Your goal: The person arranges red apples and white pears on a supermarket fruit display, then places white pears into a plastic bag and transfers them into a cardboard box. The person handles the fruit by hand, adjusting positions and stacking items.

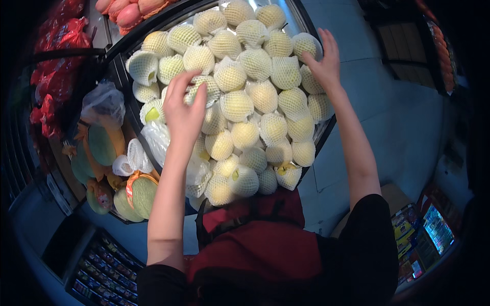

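Pale yellow-green fruits, likely pears, each in a white foam net, fill a display bin (314, 139). My left hand (180, 109) is on the left part of the heap, thumb and fingers curved about one netted fruit (209, 91). At the bin's right edge, my right hand (326, 67) spans another netted fruit (305, 45), its thumb on the near side and the fingers along the outer side. The palm sides of both hands are hidden. A clear plastic bag (156, 139) lies beside my left wrist, partly behind the forearm.
Green melons (144, 193) and empty foam nets (138, 157) lie to the left. Reddish fruits (129, 17) occupy the neighbouring bin, near red plastic bags (72, 36). A dark red bag or garment (256, 248) is between my body and the bin. Tiled floor (367, 111) lies right.
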### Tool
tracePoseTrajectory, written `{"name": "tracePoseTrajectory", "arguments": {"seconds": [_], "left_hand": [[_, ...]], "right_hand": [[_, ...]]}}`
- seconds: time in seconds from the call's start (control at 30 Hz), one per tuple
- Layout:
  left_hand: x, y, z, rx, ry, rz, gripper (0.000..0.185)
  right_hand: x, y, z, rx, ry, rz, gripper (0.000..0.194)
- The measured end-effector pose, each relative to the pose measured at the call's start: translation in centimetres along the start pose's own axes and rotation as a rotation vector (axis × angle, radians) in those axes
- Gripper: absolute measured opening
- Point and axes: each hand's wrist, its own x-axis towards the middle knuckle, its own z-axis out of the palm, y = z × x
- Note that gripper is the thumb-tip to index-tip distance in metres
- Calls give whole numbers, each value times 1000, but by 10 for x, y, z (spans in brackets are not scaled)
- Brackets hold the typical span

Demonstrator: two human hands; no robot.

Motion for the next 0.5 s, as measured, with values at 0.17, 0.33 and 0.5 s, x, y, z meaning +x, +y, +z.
{"name": "tracePoseTrajectory", "arguments": {"seconds": [0.17,0.33,0.5], "left_hand": [[-142,13,-88,141,19,-302,18],[-216,24,-94,295,81,-351,37],[-201,14,-67,404,-14,-157,89]], "right_hand": [[-145,-128,-52,477,-371,53,73],[-273,-218,-47,285,-744,-28,101],[-273,-215,-28,338,-714,-2,87]]}}
